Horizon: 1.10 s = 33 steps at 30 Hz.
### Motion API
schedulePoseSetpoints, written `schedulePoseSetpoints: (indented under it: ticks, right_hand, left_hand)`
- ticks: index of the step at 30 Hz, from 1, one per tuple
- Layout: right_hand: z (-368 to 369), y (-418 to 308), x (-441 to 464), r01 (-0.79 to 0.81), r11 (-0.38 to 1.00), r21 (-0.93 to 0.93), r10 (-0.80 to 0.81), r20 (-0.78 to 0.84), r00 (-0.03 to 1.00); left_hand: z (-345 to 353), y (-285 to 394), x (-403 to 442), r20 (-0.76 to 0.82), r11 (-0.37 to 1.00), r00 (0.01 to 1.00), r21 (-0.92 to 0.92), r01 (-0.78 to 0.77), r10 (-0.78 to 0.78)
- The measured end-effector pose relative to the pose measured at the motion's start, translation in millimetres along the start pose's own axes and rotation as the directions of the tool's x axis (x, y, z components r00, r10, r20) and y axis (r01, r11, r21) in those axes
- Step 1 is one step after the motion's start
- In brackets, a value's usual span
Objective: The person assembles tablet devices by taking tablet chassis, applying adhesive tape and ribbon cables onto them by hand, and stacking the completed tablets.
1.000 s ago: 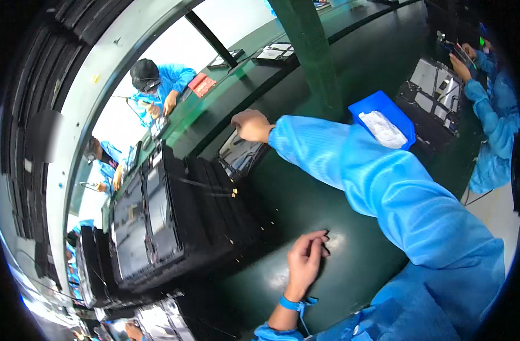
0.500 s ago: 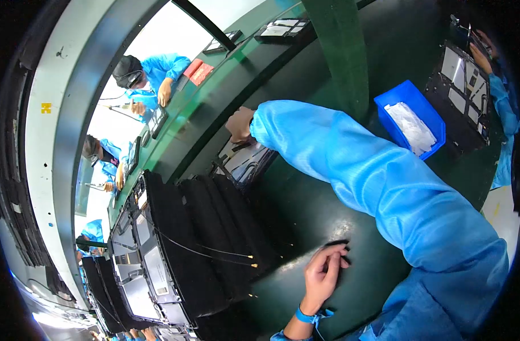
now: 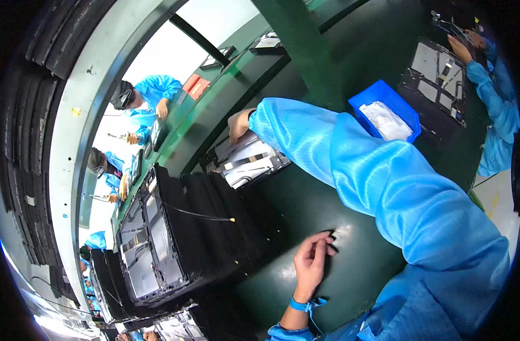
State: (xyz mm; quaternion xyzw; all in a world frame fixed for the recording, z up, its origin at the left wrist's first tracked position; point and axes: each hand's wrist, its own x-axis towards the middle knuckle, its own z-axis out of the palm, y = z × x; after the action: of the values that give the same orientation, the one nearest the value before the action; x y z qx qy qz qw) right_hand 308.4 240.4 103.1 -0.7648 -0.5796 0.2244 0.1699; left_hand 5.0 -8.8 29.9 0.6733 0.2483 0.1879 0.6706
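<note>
My right hand [image 3: 239,126] reaches far out at the end of a long blue sleeve. It is closed at the far edge of an open device chassis [image 3: 249,161] with silvery plates, dark strips and cables; its fingertips are partly hidden. The chassis lies beside a stack of black foam trays [image 3: 214,210]. Nearer to me, my left hand [image 3: 311,264] rests on the green tabletop [image 3: 351,273], a blue strap round its wrist. Its fingers are curled and pressed together near a small dark patch. Whether they hold anything is hidden.
A blue bin [image 3: 410,116] holds white pieces. Another open chassis [image 3: 436,77] lies near a co-worker's hands [image 3: 462,48] at right. More chassis [image 3: 146,244] top the foam trays at left. Co-workers sit beyond the green frame; a pale curved beam [image 3: 72,159] rises at left.
My view has turned, so most things shift left. The chassis at my right hand has come toward the right relative to the foam stack and shows more of its top. My left hand stays on the table.
</note>
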Motion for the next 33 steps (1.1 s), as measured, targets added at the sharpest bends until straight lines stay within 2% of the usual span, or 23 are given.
schedulePoseSetpoints:
  ticks: [2, 4, 7, 10, 11, 13, 17, 19, 21, 22, 25, 27, 29, 31, 33]
  right_hand:
    - [-14.2, 8.5, -11.2, 0.243, 0.968, 0.061, -0.241, -0.049, 0.969]
    - [-37.5, -29.3, -65.4, 0.14, 0.986, -0.087, -0.146, -0.059, 0.988]
    - [-30.1, -30.3, -78.9, 0.135, 0.984, -0.119, -0.167, -0.325, 0.931]
    - [-28.4, -29.6, -106.2, 0.064, 0.995, -0.081, -0.095, -0.482, 0.871]
    - [-28.2, -27.4, -116.3, 0.093, 0.994, -0.065, -0.113, -0.557, 0.823]
    - [-33.8, -23.5, -136.7, 0.058, 0.998, 0.022, -0.033, -0.602, 0.798]
    - [-44.0, -6.3, -184.3, 0.02, 0.998, 0.066, 0.017, -0.52, 0.854]
    - [-38.3, 6.7, -215.7, 0.067, 0.988, 0.137, 0.009, -0.491, 0.871]
    - [-14.1, 33.6, -242.0, 0.239, 0.949, 0.207, -0.075, -0.589, 0.805]
    - [-4.7, 40.7, -264.3, 0.247, 0.907, 0.341, -0.017, -0.556, 0.831]
    - [48.8, 60.9, -328.7, 0.273, 0.722, 0.635, 0.105, -0.49, 0.865]
    - [71.1, 61.2, -356.5, 0.25, 0.584, 0.772, 0.145, -0.402, 0.904]
    - [76.0, 65.7, -371.9, 0.165, 0.53, 0.832, 0.127, -0.27, 0.954]
    - [68.0, 75.0, -380.8, 0.107, 0.628, 0.771, 0.032, -0.162, 0.986]
    - [64.9, 78.4, -386.9, 0.129, 0.874, 0.468, -0.02, -0.23, 0.973]
  left_hand:
    - [-0.6, -0.7, 0.8, 0.001, 0.999, 1.0, -0.034, -0.03, 0.03]
    - [0.5, -0.9, 2.1, 0.003, 0.997, 0.998, -0.043, -0.064, 0.064]
    - [-1.2, -7.7, 3.7, 0.013, 0.993, 0.996, -0.072, -0.092, 0.093]
    - [-3.5, -9.3, 5.5, 0.019, 0.989, 0.993, -0.093, -0.117, 0.119]
    - [-2.7, -9.4, 5.3, 0.022, 0.986, 0.991, -0.105, -0.128, 0.131]
    - [-1.7, -7.5, 4.7, 0.009, 0.987, 0.992, -0.104, -0.12, 0.122]
    - [-2.0, -10.6, 5.4, 0.001, 0.981, 0.986, -0.105, -0.164, 0.165]
    - [1.5, -12.3, 2.3, -0.048, 0.979, 0.982, -0.088, -0.185, 0.182]
    - [3.1, -9.9, -0.1, -0.121, 0.981, 0.977, -0.062, -0.182, 0.174]
    - [2.1, -6.8, -4.0, -0.092, 0.978, 0.982, -0.119, -0.173, 0.163]
    - [16.1, -13.1, -14.2, -0.253, 0.974, 0.945, -0.042, -0.223, 0.206]
    - [19.4, -5.8, -21.6, -0.249, 0.989, 0.959, -0.024, -0.148, 0.137]
    - [27.0, 11.8, -33.0, -0.259, 0.999, 0.965, -0.014, -0.042, 0.037]
    - [31.9, 21.4, -35.5, -0.258, 1.0, 0.966, 0.001, 0.007, -0.006]
    - [28.0, 26.8, -37.6, -0.239, 0.995, 0.969, 0.053, 0.079, -0.064]
